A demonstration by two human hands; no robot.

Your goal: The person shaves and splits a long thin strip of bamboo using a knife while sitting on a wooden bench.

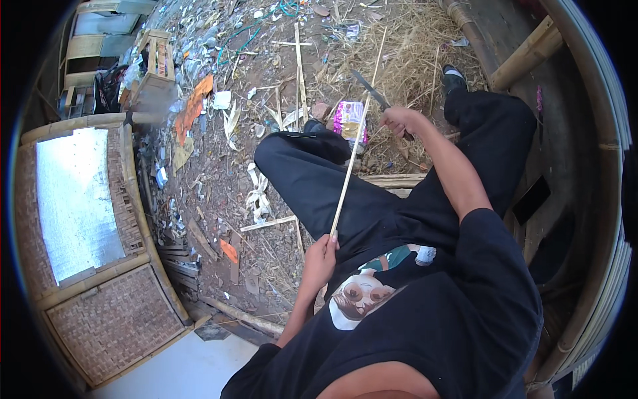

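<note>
My left hand [321, 261] is closed around the near end of a long, thin, pale bamboo strip [347, 181]. The strip slants up and away from my lap, over the litter-strewn ground. In my right hand [401, 122] is a knife [372, 90], its handle in my fist. The dark blade points up and to the left, close to the strip's upper part; whether it touches the strip I cannot tell. Beneath the strip, between my feet, lies a pink and yellow plastic packet [350, 120].
Bamboo slats [299, 73] lie crossed on the ground ahead, near dry straw [425, 40]. A wooden crate [154, 70] stands at the far left. Woven bamboo panels [113, 319] flank my left. A dark phone-like slab [531, 199] is by my right thigh, beside a bamboo post [528, 53].
</note>
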